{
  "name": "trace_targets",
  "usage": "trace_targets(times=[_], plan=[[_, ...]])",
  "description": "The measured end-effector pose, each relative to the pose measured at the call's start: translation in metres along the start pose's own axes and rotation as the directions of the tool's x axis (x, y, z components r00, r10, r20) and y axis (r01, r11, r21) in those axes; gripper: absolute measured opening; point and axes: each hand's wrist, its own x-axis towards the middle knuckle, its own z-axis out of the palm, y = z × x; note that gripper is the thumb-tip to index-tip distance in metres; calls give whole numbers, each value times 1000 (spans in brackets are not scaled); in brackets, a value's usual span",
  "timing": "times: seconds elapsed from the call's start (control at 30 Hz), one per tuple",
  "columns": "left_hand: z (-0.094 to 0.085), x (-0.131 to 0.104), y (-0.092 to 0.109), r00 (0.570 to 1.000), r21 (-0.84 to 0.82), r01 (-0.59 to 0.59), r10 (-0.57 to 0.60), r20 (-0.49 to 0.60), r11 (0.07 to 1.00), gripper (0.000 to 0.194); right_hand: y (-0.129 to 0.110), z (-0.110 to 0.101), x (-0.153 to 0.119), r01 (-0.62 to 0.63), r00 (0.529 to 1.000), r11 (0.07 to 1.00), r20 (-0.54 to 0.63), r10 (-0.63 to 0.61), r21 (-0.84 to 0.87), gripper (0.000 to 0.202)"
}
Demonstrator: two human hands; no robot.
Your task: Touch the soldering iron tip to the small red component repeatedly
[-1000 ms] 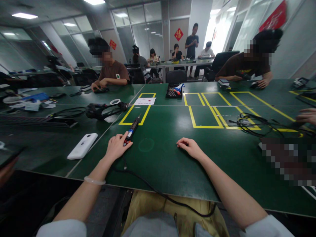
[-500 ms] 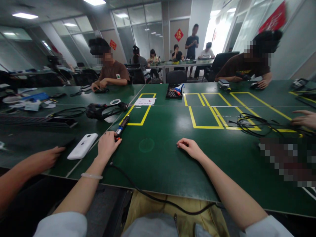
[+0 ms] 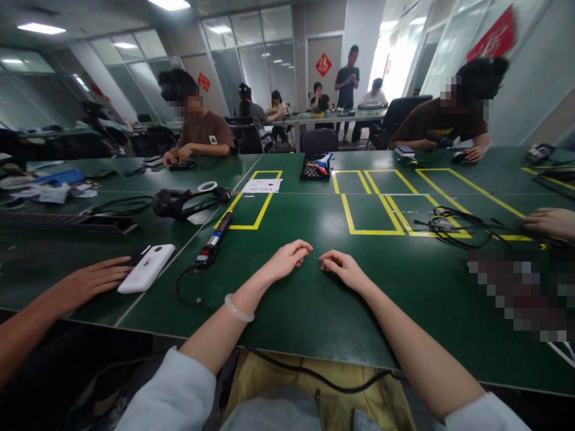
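My left hand [image 3: 291, 258] hovers or rests over the middle of the green table [image 3: 287, 305], fingers curled, with a pale bangle on the wrist. A small orange fleck shows at its fingertips, too small to name. Just right of it, a narrow gap apart, my right hand [image 3: 344, 266] lies with fingers loosely curled in and nothing visible in them. Left of both hands lies a slim stick-shaped device [image 3: 214, 240] in black, silver and blue, with a reddish lower end. A black cable [image 3: 178, 291] loops near its lower end.
At left, another person's hand [image 3: 96, 278] touches a white phone-like block [image 3: 147, 269]. A black strapped device [image 3: 179, 203], a paper sheet [image 3: 263, 185] and a black tray [image 3: 314, 173] stand farther back. Coiled cables [image 3: 453, 222] lie at right beside another person's hand [image 3: 550, 222].
My left hand has let go of the stick-shaped device and moved right, close to my right hand. The neighbour's hand at left has shifted onto the white block.
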Motion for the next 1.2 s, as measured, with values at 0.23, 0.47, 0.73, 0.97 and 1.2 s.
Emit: trace_targets(times=[0.23, 0.47, 0.73, 0.97, 1.2], plan=[[42, 17, -12, 987, -287, 58, -11, 161, 956, 60, -1, 2, 1, 5, 994, 972, 104, -30, 236, 28], [46, 19, -29, 996, -364, 84, -82, 20, 927, 41, 9, 8, 3, 54, 998, 988, 10, -56, 143, 24], [43, 17, -30, 995, -357, 96, -82, 53, 929, 32, 13, 4, 5, 41, 998, 999, -57, -41, 5, 23], [28, 2, -23, 1000, -51, 2, -2, 10, 999, 32, 11, 3, 4, 18, 999, 1000, -28, -18, 1, 20], [-50, -43, -39, 965, 651, 90, 97, -245, 753, 46, 10, 4, 4, 7, 1000, 1000, -8, -8, -27, 17]])
